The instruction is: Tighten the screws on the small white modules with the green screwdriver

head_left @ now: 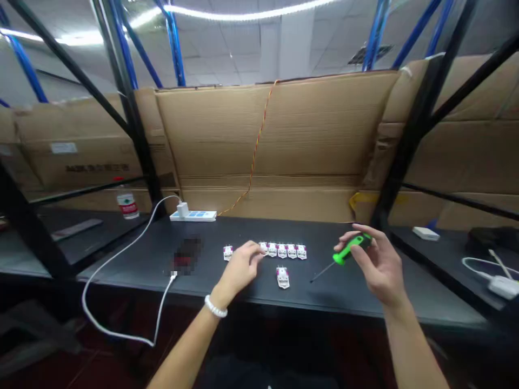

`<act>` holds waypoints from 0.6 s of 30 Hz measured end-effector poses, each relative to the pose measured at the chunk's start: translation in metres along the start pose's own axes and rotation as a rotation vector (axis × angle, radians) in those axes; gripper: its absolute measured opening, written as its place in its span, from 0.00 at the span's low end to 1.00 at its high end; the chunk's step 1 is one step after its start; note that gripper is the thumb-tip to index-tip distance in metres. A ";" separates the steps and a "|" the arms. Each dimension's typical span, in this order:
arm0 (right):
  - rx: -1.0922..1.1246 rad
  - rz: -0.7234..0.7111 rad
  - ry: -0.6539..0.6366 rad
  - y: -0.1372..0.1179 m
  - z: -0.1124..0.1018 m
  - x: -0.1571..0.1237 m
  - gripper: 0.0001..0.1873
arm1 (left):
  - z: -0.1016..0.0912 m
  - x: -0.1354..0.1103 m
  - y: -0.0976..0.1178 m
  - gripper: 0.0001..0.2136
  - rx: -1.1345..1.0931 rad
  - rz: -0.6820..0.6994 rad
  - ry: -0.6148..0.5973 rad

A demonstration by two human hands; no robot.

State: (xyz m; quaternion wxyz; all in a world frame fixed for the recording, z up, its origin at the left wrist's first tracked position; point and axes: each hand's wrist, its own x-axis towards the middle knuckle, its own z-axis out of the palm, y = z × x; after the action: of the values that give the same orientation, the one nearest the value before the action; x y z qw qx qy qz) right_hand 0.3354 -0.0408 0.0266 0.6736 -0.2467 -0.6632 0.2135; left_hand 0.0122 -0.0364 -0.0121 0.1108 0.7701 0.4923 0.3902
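Observation:
A green and black screwdriver (346,252) is gripped in my right hand (380,267), its thin shaft slanting down and left with the tip close to the tabletop. My left hand (240,270), with a white coiled band on the wrist, reaches over the table. Its fingers are bent together at the left end of a row of small white parts with purple sides (281,250); whatever lies between the fingertips is hidden. To the left of this hand sits a similar white part (228,252). Another white part (283,277) lies by itself in front of the row.
On the black table (332,300) a white power strip (203,216) stands at the back, with a charger (183,209) plugged in. Its white cable (87,292) loops over the front edge to a blurred dark object (187,256). Cardboard (308,140) walls the back; black posts (401,162) flank it.

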 end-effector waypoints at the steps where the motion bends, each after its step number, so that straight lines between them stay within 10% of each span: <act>1: -0.003 -0.001 0.004 0.000 -0.001 0.000 0.17 | -0.010 0.002 -0.008 0.11 0.134 -0.039 0.020; 7: 0.002 0.008 -0.011 0.002 -0.001 0.001 0.17 | -0.046 -0.002 -0.049 0.12 0.497 -0.167 -0.165; 18: -0.024 0.034 -0.102 0.001 -0.002 -0.001 0.17 | -0.028 0.003 -0.052 0.10 0.485 -0.122 -0.147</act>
State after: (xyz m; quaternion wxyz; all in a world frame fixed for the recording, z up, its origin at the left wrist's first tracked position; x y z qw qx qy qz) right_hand 0.3369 -0.0406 0.0251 0.6322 -0.2548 -0.6949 0.2291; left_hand -0.0418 -0.0149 -0.0207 -0.0183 0.7693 0.6076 0.1966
